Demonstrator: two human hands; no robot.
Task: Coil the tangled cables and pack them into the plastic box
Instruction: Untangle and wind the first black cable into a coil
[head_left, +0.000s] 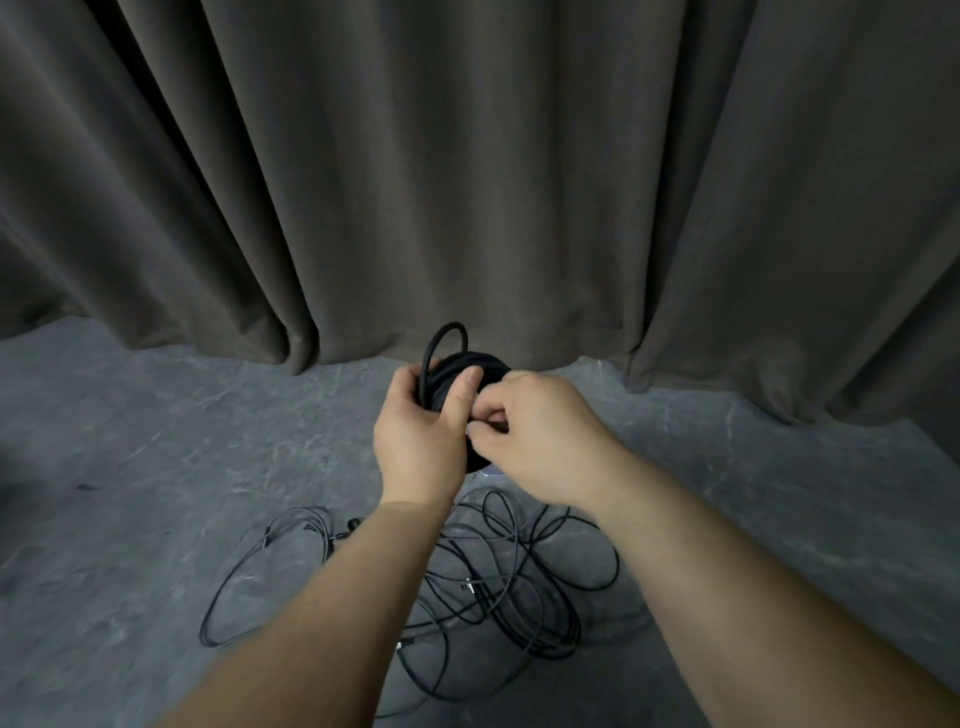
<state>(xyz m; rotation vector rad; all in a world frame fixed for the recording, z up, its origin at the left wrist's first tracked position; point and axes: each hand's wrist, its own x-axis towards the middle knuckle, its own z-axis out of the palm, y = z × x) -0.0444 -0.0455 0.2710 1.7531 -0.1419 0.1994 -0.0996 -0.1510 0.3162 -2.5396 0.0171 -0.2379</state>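
From the head camera, we hold a coiled black cable (457, 379) up in front of us, above the grey floor (156, 467) and before a dark curtain (467, 156). Our left hand (423, 441) wraps around the coil's left side, thumb laid across the front of the windings. Our right hand (540, 436) comes in from the right with its fingers curled, pinching at the coil's inner edge just beside the left thumb; what exactly sits between the fingertips we cannot tell. One loop of the coil stands up above the left hand. Below our forearms, more tangled cables (493, 587) lie loose on the floor. A sliver of clear plastic (491, 472) peeks out just under the hands; whether that is the box we cannot tell.
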